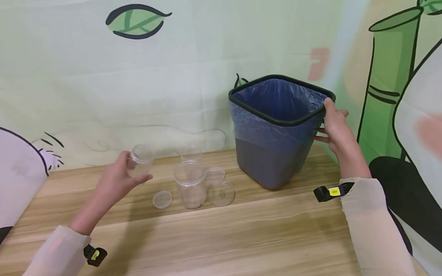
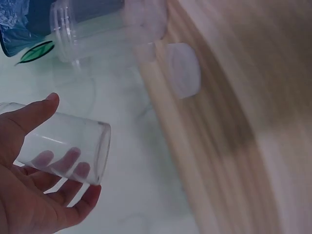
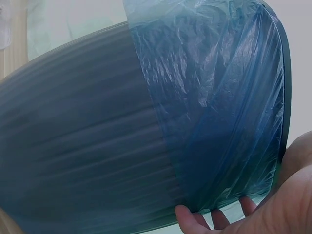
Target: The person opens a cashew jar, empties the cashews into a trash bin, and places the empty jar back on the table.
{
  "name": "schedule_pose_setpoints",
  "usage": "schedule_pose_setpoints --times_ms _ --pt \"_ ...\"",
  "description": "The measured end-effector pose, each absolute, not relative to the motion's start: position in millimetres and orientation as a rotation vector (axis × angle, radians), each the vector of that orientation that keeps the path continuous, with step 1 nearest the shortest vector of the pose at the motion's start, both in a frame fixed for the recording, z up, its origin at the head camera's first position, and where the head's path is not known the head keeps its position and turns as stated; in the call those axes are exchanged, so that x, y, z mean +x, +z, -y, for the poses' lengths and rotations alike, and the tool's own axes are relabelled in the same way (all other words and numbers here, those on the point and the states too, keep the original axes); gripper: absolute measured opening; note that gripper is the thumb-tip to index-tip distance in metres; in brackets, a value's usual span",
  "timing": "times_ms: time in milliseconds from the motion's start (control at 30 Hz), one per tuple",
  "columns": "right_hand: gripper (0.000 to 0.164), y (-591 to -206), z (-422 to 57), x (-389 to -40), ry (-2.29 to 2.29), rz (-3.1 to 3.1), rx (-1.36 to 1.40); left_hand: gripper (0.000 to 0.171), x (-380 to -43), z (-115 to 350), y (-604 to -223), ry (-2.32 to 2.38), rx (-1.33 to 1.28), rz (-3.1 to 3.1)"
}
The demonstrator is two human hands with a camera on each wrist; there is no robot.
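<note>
My left hand [image 1: 112, 182] holds a small clear plastic jar [image 1: 143, 157] above the table, left of the other containers. In the left wrist view its thumb lies on one side of the jar [image 2: 73, 141] and the fingers curl round the other. My right hand [image 1: 337, 129] grips the right corner of a dark grey trash bin [image 1: 270, 160], thumb on the black rim and fingers against the side. A blue plastic liner [image 1: 278, 96] covers the inside and folds down over the outside. The right wrist view shows the fingertips [image 3: 185, 214] at the liner's lower edge.
On the wooden table [image 1: 211, 245] stand a larger clear jar [image 1: 191, 190] and, behind it, another clear container [image 1: 191, 153]. Clear round lids lie around them: one [image 1: 162, 199] to the left, two [image 1: 221, 194] to the right. A printed cloth backdrop [image 1: 167, 87] hangs behind.
</note>
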State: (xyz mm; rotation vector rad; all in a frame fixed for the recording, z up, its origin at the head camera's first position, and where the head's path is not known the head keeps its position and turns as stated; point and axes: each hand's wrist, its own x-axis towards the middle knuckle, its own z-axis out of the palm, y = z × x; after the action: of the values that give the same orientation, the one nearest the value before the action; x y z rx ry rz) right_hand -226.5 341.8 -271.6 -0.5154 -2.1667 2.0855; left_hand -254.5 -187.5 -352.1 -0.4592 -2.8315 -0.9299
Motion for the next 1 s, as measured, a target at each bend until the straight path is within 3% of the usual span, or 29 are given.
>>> schedule_pose_setpoints --times_ms 400,1000 --pt "0.089 -273 -342 -224 2.045 2.175 -0.519 0.063 -255 197 -386 -1.07 -0.503 2.798" --pt "0.091 -270 -344 -227 2.146 2.122 -0.548 0.064 -243 219 -418 -1.188 -0.422 2.872"
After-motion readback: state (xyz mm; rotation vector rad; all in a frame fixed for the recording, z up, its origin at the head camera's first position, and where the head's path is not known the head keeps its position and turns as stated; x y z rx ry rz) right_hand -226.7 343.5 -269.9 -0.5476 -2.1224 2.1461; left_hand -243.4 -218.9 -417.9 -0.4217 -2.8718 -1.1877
